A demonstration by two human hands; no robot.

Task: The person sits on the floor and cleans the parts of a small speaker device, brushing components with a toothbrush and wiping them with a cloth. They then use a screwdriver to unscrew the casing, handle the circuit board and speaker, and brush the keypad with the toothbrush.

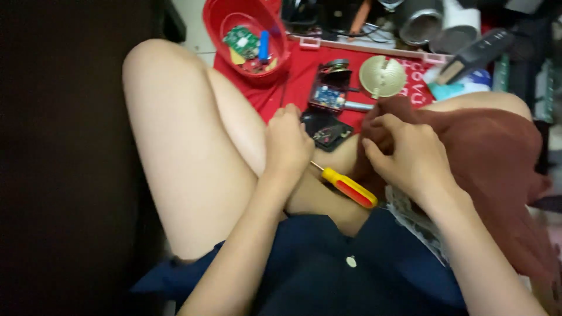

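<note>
My left hand (288,142) rests curled on my leg, fingers closed, beside a small black device case (326,132); whether it holds anything I cannot tell. My right hand (405,153) pinches a fold of the dark red-brown cloth (497,158) draped over my right knee. A screwdriver with a yellow and red handle (350,187) lies loose across my lap between the two hands. Past the case, an opened device with a blue circuit board (329,93) sits on the red mat (298,76).
A red bowl (218,23) at the top holds a green circuit board, a blue cell and small parts. A round beige disc (382,76) lies on the mat. Grey cylinders, a black tool and cables crowd the far right. My bare left knee (158,64) rises at left.
</note>
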